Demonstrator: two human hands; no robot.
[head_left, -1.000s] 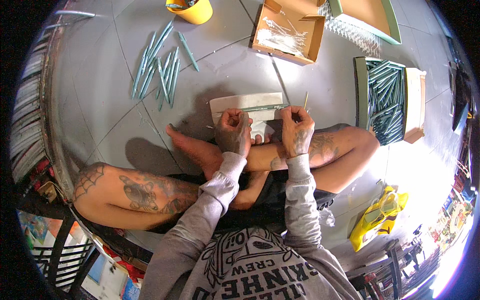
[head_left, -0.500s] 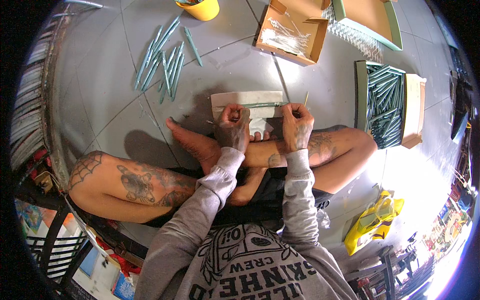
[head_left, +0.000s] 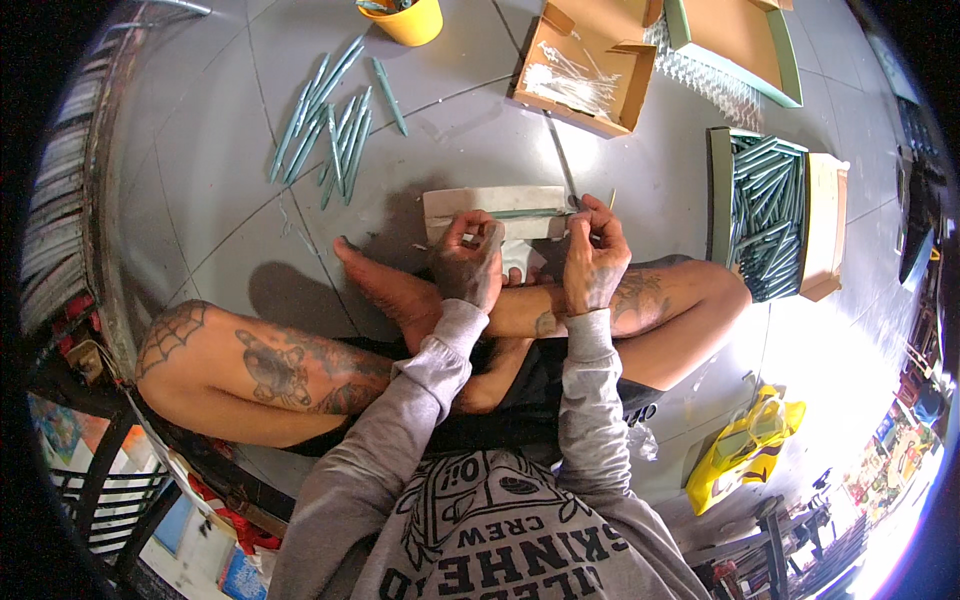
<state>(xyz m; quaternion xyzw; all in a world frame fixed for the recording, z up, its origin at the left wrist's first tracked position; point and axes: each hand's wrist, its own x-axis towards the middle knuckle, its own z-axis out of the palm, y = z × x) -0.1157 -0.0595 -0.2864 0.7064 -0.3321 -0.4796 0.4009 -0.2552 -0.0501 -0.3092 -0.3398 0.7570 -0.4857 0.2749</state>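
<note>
I sit cross-legged on a grey tiled floor. A pale rectangular board point(head_left: 460, 204) lies in front of my feet, with a thin green stick point(head_left: 525, 213) lying across it. My left hand point(head_left: 470, 262) pinches the left part of that stick at the board's near edge. At the board's right end my right hand point(head_left: 595, 256) grips the stick's other end, and a thin pale stick point(head_left: 611, 199) pokes up beside its fingers. Both hands rest above my crossed shins.
Several loose green sticks point(head_left: 330, 125) lie on the floor at upper left. A yellow cup point(head_left: 405, 22) stands at the top. A cardboard box point(head_left: 585, 60) holds thin white sticks. A tray of green sticks point(head_left: 765, 210) lies right. A yellow bag point(head_left: 740, 450) lies lower right.
My hands have stayed on the board and shifted only slightly; the left fingers have curled closer over the stick. The view has tilted a little.
</note>
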